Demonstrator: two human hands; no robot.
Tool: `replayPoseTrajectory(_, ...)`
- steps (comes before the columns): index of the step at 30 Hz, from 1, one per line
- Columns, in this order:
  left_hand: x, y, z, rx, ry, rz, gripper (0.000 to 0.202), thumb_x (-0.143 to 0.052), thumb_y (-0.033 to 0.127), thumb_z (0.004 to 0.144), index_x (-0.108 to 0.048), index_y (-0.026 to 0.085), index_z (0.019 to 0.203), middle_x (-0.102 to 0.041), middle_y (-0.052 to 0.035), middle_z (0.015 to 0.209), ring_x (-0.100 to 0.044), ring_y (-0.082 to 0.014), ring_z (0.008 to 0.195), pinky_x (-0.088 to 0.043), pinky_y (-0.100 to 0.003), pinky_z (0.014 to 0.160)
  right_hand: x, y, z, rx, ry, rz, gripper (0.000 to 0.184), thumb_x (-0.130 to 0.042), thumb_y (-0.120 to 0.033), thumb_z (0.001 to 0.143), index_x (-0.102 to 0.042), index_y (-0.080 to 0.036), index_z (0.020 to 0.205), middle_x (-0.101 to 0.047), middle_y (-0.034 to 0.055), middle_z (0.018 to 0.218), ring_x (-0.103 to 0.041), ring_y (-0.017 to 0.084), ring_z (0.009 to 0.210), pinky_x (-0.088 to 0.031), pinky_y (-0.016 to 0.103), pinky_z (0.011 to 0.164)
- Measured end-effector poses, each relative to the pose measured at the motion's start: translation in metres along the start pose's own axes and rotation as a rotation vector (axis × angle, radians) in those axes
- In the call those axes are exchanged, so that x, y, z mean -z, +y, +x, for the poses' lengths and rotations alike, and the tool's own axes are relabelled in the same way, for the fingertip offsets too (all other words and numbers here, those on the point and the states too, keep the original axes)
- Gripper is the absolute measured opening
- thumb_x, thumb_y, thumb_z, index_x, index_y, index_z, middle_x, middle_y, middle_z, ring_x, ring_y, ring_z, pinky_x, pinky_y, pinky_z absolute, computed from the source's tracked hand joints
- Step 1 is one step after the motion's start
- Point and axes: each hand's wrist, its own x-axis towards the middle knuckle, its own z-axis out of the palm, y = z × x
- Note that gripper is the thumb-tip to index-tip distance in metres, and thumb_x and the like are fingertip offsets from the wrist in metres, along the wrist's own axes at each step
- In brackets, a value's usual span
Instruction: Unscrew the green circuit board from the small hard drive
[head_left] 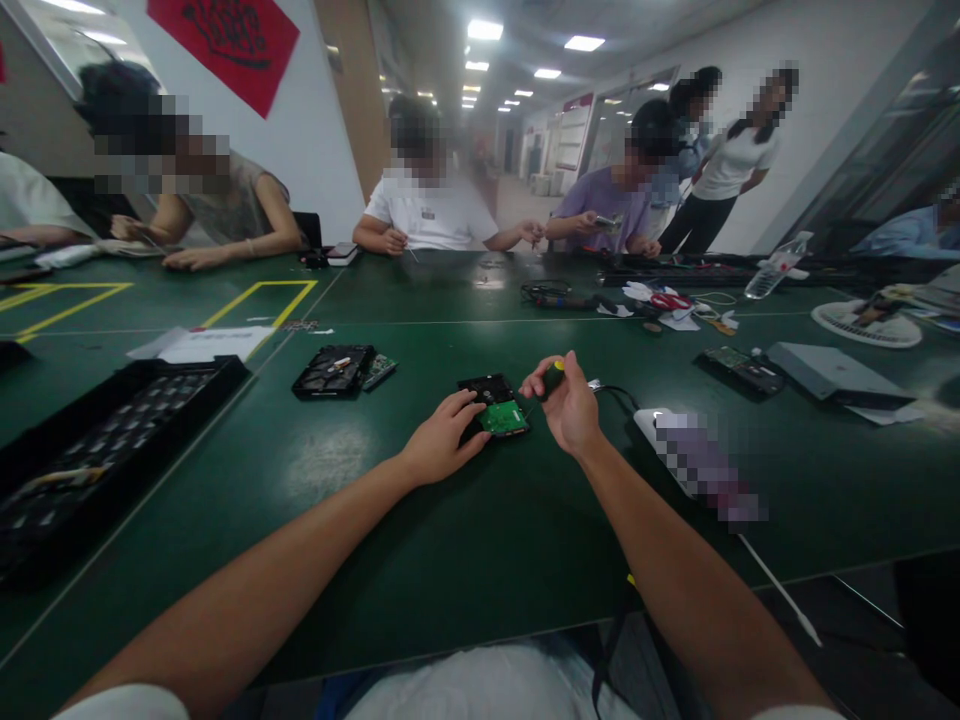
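A black hard drive [489,389] with a green circuit board [503,417] facing up lies on the green table [450,520] in front of me. My left hand [444,438] rests on its left edge, fingers spread and pressing down on it. My right hand [568,402] is closed round a screwdriver with a black handle and yellow cap [553,376], held upright just right of the circuit board.
A second dismantled drive [336,371] lies further left. A black tray [97,440] sits at the left edge. A white device [660,425] with a cable is at my right, a grey box [832,370] beyond. Several people sit and stand at the far side.
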Motion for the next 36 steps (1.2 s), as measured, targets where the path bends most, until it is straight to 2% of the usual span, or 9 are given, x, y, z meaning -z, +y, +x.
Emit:
replayPoseTrajectory(3,0.0003,0.0006,0.0002,0.005,-0.017,0.016,0.052,-0.058,0.048,0.101,-0.056,0.020,0.144,-0.049,-0.0163,0.156,-0.043,-0.0343,0.148,-0.043,-0.057,0.121,0.0009,0.0022,-0.0007,0.029,0.003,0.000,0.037,-0.063,-0.064,0.092,-0.059,-0.027,0.089,-0.051,-0.0052,0.065,-0.058,0.017,0.068,-0.051,0.035,0.079)
replayPoseTrajectory(6,0.0009,0.0017,0.0007,0.011,-0.017,0.027,0.052,-0.058,0.048,0.101,-0.056,0.018,0.144,-0.049,-0.0174,0.155,-0.044,-0.0345,0.148,-0.043,-0.057,0.121,0.0025,0.0029,-0.0003,0.061,-0.001,-0.007,0.030,-0.066,-0.057,0.093,-0.056,-0.028,0.091,-0.052,-0.0061,0.066,-0.060,0.017,0.069,-0.050,0.035,0.079)
replayPoseTrajectory(14,0.0009,0.0018,0.0005,0.004,-0.011,0.016,0.051,-0.059,0.047,0.100,-0.056,0.021,0.144,-0.050,-0.0154,0.156,-0.044,-0.0338,0.148,-0.043,-0.057,0.121,0.0013,-0.0008,0.0004,0.069,-0.015,-0.069,0.041,-0.057,-0.062,0.096,-0.064,-0.025,0.082,-0.060,-0.0003,0.072,-0.063,0.019,0.076,-0.052,0.037,0.082)
replayPoseTrajectory(20,-0.0005,-0.0001,0.0002,0.005,-0.014,0.016,0.053,-0.058,0.048,0.101,-0.055,0.020,0.145,-0.049,-0.0164,0.156,-0.043,-0.0343,0.149,-0.043,-0.057,0.121,0.0023,0.0002,-0.0006,0.072,-0.018,-0.079,0.032,-0.067,-0.055,0.093,-0.068,-0.024,0.084,-0.062,0.0006,0.080,-0.061,0.017,0.080,-0.051,0.033,0.079)
replayPoseTrajectory(24,-0.0006,0.0000,0.0002,0.007,-0.011,0.009,0.052,-0.059,0.047,0.100,-0.055,0.021,0.145,-0.049,-0.0160,0.156,-0.043,-0.0345,0.148,-0.043,-0.057,0.121,0.0018,0.0008,-0.0010,0.060,-0.021,-0.063,0.027,-0.073,-0.050,0.090,-0.065,-0.025,0.087,-0.064,-0.0009,0.078,-0.063,0.018,0.079,-0.052,0.034,0.082)
replayPoseTrajectory(31,0.0006,0.0014,0.0000,0.009,-0.015,0.017,0.052,-0.059,0.047,0.101,-0.056,0.020,0.145,-0.049,-0.0163,0.156,-0.043,-0.0345,0.149,-0.043,-0.057,0.121,0.0009,-0.0012,0.0007,0.049,-0.030,-0.017,0.036,-0.055,-0.058,0.099,-0.065,-0.025,0.087,-0.063,-0.0006,0.069,-0.065,0.020,0.074,-0.053,0.038,0.080)
replayPoseTrajectory(36,0.0009,0.0024,0.0002,0.004,-0.006,0.005,0.051,-0.059,0.046,0.100,-0.056,0.019,0.143,-0.050,-0.0167,0.155,-0.044,-0.0346,0.148,-0.043,-0.056,0.121,0.0013,0.0017,-0.0005,0.062,-0.019,-0.052,0.029,-0.071,-0.053,0.092,-0.064,-0.024,0.089,-0.066,-0.0015,0.077,-0.064,0.016,0.076,-0.052,0.033,0.079)
